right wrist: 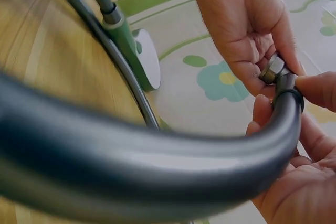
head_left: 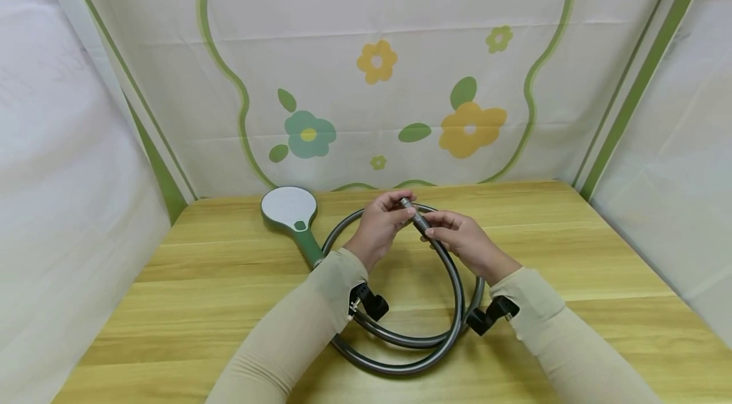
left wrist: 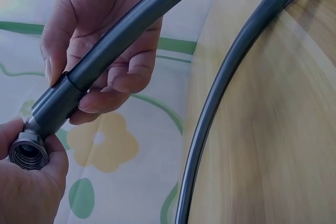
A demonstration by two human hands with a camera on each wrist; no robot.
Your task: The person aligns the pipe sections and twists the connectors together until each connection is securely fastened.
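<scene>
A dark grey shower hose (head_left: 458,289) lies in loops on the table, with one end raised between both hands. My left hand (head_left: 379,225) pinches the metal nut (right wrist: 272,68) at that end between thumb and fingers. In the left wrist view the nut's threaded opening faces the camera. Just behind it, my right hand (head_left: 463,240) grips the hose by its collar (left wrist: 55,103), thumb on one side and fingers curled on the other. A green hand shower (head_left: 309,245) with a white spray face (head_left: 288,204) lies left of the hands, its handle meeting the hose's other end.
The wooden table (head_left: 189,302) ends at a white cloth backdrop (head_left: 412,86) printed with flowers, with cloth walls on both sides. Black wrist cameras hang under both sleeves (head_left: 309,315), close over the hose loops.
</scene>
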